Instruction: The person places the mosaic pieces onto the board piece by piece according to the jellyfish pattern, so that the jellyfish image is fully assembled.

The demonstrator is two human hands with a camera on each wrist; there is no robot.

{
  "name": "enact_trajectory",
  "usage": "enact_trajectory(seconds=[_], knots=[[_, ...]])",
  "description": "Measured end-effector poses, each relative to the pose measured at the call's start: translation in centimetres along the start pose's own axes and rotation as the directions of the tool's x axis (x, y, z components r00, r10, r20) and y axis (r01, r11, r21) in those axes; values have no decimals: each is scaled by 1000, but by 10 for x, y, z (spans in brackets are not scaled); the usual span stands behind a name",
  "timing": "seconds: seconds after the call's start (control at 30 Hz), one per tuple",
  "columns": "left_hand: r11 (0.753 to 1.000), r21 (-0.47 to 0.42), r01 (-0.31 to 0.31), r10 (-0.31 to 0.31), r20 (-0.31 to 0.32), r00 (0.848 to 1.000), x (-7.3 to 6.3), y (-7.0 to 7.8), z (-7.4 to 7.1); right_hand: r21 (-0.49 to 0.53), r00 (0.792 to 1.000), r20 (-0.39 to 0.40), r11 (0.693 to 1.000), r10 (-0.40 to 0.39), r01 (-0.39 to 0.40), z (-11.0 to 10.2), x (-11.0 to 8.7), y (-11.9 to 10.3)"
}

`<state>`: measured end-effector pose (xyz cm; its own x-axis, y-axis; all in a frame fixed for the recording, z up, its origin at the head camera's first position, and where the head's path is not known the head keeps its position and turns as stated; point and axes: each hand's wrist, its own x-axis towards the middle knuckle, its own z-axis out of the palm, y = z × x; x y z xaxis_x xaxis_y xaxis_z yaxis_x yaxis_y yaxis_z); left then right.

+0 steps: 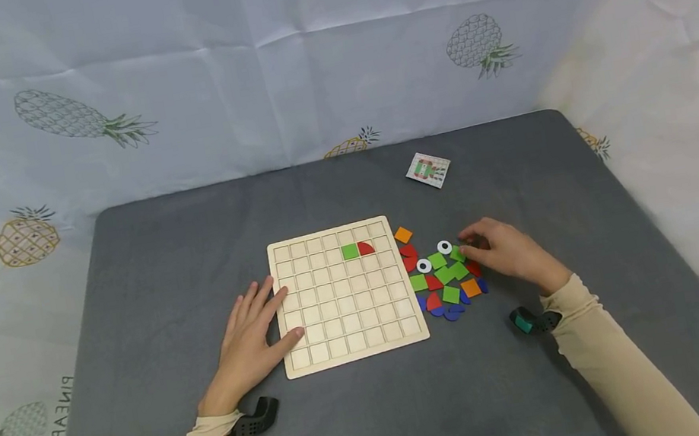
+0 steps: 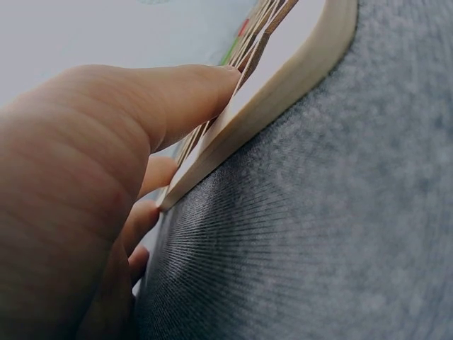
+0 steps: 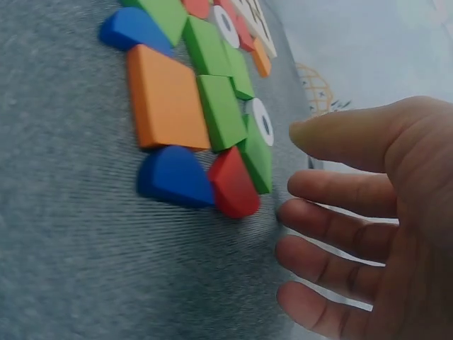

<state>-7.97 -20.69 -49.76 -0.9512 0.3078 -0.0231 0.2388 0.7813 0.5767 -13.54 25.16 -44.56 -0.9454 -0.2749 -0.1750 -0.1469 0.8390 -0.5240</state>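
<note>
left hand [image 1: 248, 345] spread, touching board [image 1: 346, 303], right hand [image 1: 509, 250] beside tiles [image 1: 445, 275] with fingers [image 3: 340, 191] loosely parted.

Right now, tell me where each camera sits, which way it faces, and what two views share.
Head: worn on the head, facing forward and down at the grid board, coloured pieces and card; the left hand, right hand and both sleeves show.
Left wrist: on the left wrist, looking along that hand at the board's edge; its thumb and some fingertips show.
Right wrist: on the right wrist, looking across the pieces; the right thumb and fingers show.
Shared: head and right wrist both show the pieces and right hand.
</note>
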Motion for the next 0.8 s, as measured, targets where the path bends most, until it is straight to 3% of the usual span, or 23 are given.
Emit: enact_trajectory(seconds=[0.2, 0.47, 0.8], knots=[[1000, 3, 6, -6, 6, 1000, 0, 0, 0, -51, 1000, -4, 998, -26, 26, 5, 0, 0], [1000, -4, 4, -4, 9, 1000, 0, 0, -1, -69, 999, -33, 998, -1, -1, 12, -1, 0], [1000, 0, 4, -4, 9, 1000, 1, -1, 1, 10, 998, -63, 1000, -20, 21, 16, -2, 4]])
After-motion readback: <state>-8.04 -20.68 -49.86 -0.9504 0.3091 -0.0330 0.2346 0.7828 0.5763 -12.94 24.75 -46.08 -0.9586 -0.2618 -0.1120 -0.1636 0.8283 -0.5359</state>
